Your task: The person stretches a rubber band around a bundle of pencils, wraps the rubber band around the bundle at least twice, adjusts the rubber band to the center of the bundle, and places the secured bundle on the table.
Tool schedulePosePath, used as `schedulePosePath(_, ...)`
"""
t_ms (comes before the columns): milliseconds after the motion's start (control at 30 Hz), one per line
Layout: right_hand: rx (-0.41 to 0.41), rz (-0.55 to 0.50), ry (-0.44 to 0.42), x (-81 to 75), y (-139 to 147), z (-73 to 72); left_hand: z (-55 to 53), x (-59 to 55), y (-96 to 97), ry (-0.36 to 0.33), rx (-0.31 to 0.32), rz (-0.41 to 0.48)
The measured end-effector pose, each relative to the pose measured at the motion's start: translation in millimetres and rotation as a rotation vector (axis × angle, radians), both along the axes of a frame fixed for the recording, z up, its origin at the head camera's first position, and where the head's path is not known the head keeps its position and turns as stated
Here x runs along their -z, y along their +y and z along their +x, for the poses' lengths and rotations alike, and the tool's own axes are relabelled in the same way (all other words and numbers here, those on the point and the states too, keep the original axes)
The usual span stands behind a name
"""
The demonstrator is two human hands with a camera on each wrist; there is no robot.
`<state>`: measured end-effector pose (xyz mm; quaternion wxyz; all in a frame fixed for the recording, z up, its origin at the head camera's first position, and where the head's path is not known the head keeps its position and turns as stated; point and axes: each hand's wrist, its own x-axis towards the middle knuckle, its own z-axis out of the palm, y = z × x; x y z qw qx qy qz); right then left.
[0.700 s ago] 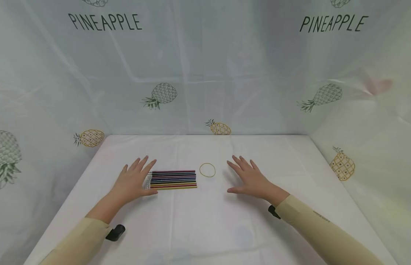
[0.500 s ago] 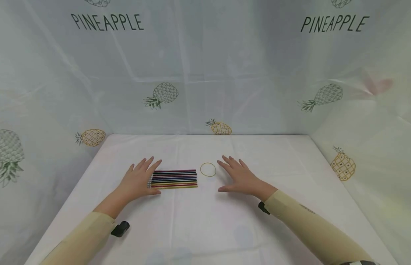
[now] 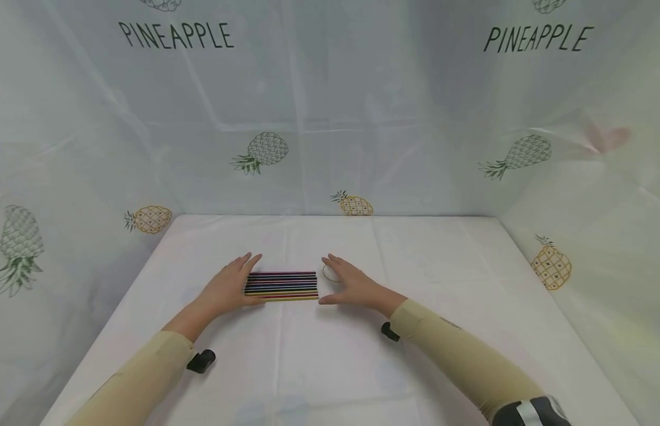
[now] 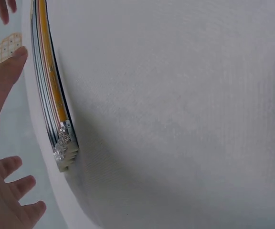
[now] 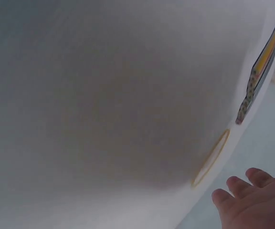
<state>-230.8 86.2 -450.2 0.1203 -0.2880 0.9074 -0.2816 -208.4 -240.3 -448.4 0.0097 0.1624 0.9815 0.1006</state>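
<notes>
Several pencils (image 3: 284, 286) lie side by side in a flat row on the white table. Their eraser ends with silvery ferrules (image 4: 63, 143) face left. My left hand (image 3: 226, 290) is at that end, thumb and fingers spread around the row; whether it touches the pencils I cannot tell. Just past the opposite end is my right hand (image 3: 356, 287), its fingers also spread and holding nothing. A thin yellow rubber band (image 3: 324, 273) lies right of the pencils, partly hidden by the right hand in the head view. The right wrist view shows the band's full loop (image 5: 195, 184).
White table cover (image 3: 330, 367) spreads out in front of both hands. A pale curtain (image 3: 330, 89) printed with pineapples hangs behind the table and along its sides. Dark wrist cameras (image 3: 201, 361) sit under the cuffs of both tan sleeves.
My right hand has come left, from well right of the rubber band to over it beside the pencil tips. The left hand has shifted slightly right along the eraser ends.
</notes>
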Motion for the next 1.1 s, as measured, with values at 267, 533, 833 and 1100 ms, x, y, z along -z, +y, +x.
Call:
schedulePosePath(267, 0.022, -0.167, -0.197, 7.9, -24.2, 5.3, -0.7, 9.2, -0.3, -0.165, -0.141, 0.353)
schedulePosePath(533, 0.086, -0.208, -0.271, 11.6, -38.2, 11.4, 4.8, 10.4, 7.4, -0.237, -0.310, 0.544)
schedulePosePath(833, 0.151, -0.199, -0.290, 14.1, -39.5, 8.8, 9.8, 11.9, 8.6, -0.320, -0.386, 0.692)
schedulePosePath(1100, 0.169, -0.254, -0.320, 17.5, -43.4, 9.3, 14.0, 9.7, 11.5, -0.342, -0.442, 0.773)
